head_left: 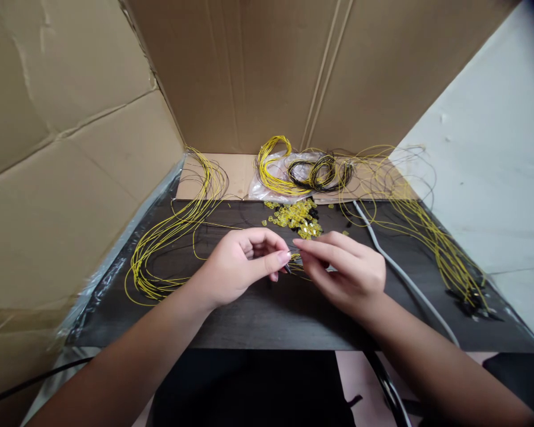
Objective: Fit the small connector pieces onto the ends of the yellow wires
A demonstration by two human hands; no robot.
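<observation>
We pinch a thin yellow wire between our left hand and right hand, fingertips meeting above the counter near its front edge.

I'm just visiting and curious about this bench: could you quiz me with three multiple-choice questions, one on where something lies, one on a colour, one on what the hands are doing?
1. Where is the pile of small connector pieces?
A. just beyond the fingertips
B. at the table's left edge
C. on the floor

2. What colour are most of the loose wires?
A. red
B. yellow
C. blue

3. How are the left hand and right hand placed?
A. flat and far apart
B. fingertips pinched together over the dark table
C. both gripping the grey cable

Answers: 1 A, the pile sits behind the hands. 2 B, yellow loops on both sides. 3 B, the fingertips meet at a wire end.
</observation>
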